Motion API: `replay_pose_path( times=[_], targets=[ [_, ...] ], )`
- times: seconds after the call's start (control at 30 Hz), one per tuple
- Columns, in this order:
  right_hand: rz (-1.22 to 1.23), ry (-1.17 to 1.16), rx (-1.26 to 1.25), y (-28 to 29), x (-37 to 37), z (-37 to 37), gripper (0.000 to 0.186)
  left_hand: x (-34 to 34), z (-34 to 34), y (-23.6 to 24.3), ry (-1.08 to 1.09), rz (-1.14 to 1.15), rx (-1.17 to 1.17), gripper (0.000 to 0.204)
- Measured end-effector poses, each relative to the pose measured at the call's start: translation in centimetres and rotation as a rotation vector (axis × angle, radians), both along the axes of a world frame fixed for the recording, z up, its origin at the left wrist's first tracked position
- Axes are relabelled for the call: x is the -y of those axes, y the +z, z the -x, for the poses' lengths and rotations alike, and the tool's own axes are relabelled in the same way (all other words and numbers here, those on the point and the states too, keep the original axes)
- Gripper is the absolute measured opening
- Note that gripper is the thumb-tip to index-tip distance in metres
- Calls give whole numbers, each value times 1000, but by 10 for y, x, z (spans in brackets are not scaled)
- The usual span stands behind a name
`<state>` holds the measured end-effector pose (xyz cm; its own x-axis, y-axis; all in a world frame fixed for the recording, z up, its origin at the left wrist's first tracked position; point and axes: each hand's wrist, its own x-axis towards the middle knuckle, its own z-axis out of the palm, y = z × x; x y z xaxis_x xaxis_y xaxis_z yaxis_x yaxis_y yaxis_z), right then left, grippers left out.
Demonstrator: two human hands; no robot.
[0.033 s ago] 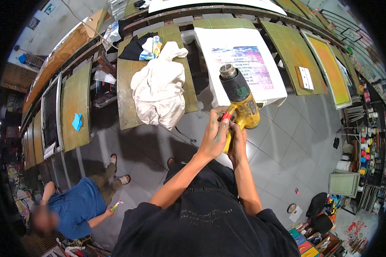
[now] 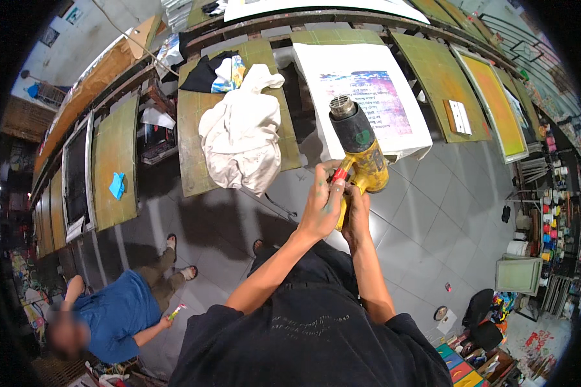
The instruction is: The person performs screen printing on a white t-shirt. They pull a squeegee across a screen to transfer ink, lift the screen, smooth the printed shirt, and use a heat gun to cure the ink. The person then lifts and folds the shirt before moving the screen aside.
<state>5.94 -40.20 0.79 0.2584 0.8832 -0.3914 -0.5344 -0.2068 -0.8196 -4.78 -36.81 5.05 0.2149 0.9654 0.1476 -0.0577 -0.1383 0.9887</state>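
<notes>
Both my hands hold a yellow heat gun [image 2: 363, 155] with a black barrel and a metal nozzle that points up and away from me. My left hand [image 2: 321, 201], flecked with green paint, grips the side of the handle with its fingertips at a red switch. My right hand [image 2: 357, 218] is wrapped around the handle from below. Just beyond the nozzle a white T-shirt [image 2: 342, 71] with a blue and pink print lies flat on a board. A heap of white cloth [image 2: 239, 138] sits on the green board [image 2: 190, 168] to the left.
Green boards run in a row along a long bench; one holds a blue rag [image 2: 117, 185]. A framed yellow screen [image 2: 497, 103] lies at the right. Another person in a blue shirt [image 2: 116, 309] crouches on the grey tiled floor [image 2: 445, 213]. Paint jars [image 2: 552, 219] fill shelves at the right.
</notes>
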Motion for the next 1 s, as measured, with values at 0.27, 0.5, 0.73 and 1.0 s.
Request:
replay_pose_path(
  times=[0.27, 0.5, 0.73, 1.0],
  targets=[
    [5, 144, 94, 7, 6, 116, 38, 20, 120, -4, 90, 53, 70, 36],
    [-14, 218, 32, -15, 7, 237, 35, 22, 243, -18, 168, 83, 84, 41],
    [36, 304, -27, -14, -29, 323, 32, -14, 339, -32, 357, 174, 104, 34],
    [-33, 540, 16, -27, -116, 409, 40, -81, 426, -54, 613, 192, 8, 35]
  ],
)
